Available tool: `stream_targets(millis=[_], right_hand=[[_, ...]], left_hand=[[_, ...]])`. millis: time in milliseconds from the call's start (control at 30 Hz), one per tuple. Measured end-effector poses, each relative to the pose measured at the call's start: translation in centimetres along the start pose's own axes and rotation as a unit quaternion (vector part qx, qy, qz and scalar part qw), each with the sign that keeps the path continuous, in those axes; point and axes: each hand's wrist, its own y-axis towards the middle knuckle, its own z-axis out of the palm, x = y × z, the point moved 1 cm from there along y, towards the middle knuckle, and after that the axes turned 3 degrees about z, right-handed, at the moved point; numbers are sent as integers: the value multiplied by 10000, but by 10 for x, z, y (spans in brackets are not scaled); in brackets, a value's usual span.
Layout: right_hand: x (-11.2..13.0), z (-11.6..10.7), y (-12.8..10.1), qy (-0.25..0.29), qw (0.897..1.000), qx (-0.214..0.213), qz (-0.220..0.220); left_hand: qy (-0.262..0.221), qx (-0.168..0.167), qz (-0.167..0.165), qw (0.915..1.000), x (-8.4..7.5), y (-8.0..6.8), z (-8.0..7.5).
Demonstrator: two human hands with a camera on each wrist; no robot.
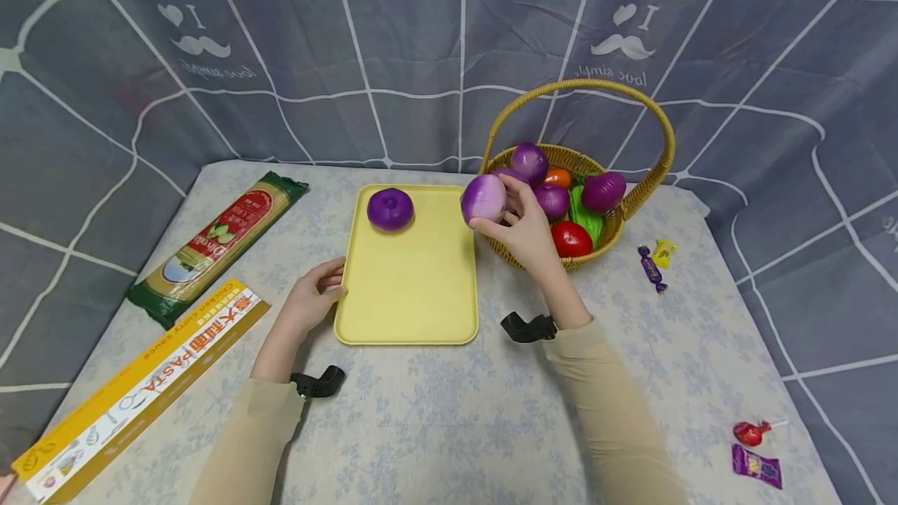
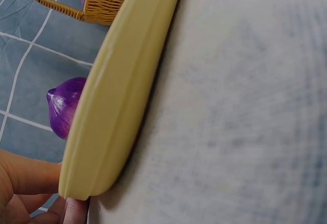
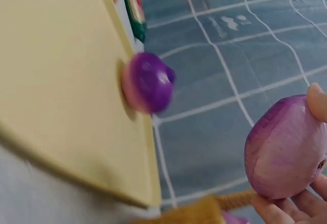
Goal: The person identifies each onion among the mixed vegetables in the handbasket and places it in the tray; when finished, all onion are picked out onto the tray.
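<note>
Fingers of the right hand (image 1: 525, 231) curl round a pale purple toy onion (image 1: 483, 199), holding it in the air between the wicker basket (image 1: 631, 201) and the far right corner of the yellow tray (image 1: 410, 287). The left hand (image 1: 312, 301) pinches the tray's near left edge, thumb on top. A darker purple onion (image 1: 390, 209) already sits at the tray's far left corner.

The grip looks light, only fingertips on a smooth round shell, so the onion could slip and roll off the tabletop. Set down carelessly, it might also knock the darker one or roll over the low rim.

Both wrist views are blurred and cut off most of each hand. The basket's lower contents are hidden behind its wall.
</note>
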Motion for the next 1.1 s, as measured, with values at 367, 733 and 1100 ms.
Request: stream_targets(millis=[367,733,1100], right_hand=[[-13,53,11,206,9992,355,2],[-28,77,28,-645,9969,446,96],[-38,87,37,-1752,9843,203,77]], left_hand=[[0,-23,24,10000,-1,0,1],[-68,-38,-19,10000,-1,-1,0],[-102,-39,-19,9999,-1,-1,0]])
